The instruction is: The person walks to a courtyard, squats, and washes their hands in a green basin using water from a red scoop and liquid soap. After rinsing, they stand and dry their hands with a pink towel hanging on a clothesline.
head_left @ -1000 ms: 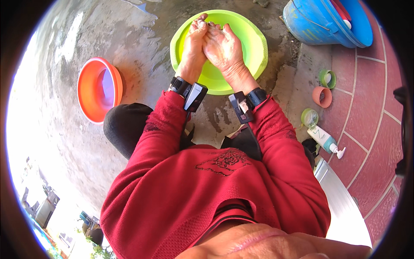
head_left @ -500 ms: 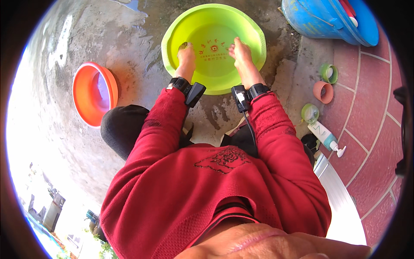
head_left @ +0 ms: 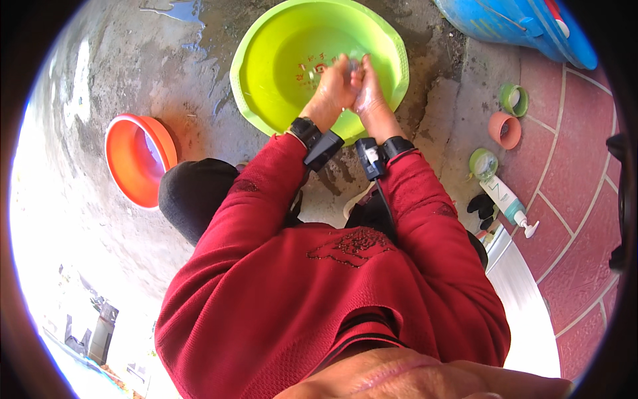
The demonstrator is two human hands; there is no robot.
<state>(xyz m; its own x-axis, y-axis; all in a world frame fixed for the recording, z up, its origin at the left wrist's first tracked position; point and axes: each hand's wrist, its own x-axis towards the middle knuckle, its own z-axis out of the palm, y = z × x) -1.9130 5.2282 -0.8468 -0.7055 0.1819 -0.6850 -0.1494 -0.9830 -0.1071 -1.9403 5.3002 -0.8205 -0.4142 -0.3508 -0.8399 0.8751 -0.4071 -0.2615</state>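
A light green plastic basin [head_left: 247,86] with printed red characters on its bottom stands on the floor in front of me, with water in it. Over its right half my two hands are brought together. My left hand [head_left: 331,90] reaches in from the left, its fingers stretched forward and a little blurred. Beside it, my right hand [head_left: 371,90] is turned palm inward, fingers extended and touching or nearly touching the left. Shiny wet patches and drops show between and around them; I see no solid thing held. Black bands with small boxes sit on both wrists.
An orange basin [head_left: 113,163] stands at the left on wet concrete [head_left: 199,100]. At the right are a blue bucket [head_left: 498,20], a green cup [head_left: 523,100], a terracotta-coloured cup [head_left: 503,130], another green container [head_left: 475,163] and a pump bottle [head_left: 504,197], near red tiles [head_left: 585,133].
My hands were apart at the basin's two sides; now they have come together over its right half, the left moving right. The basin appears slightly higher and farther left in view.
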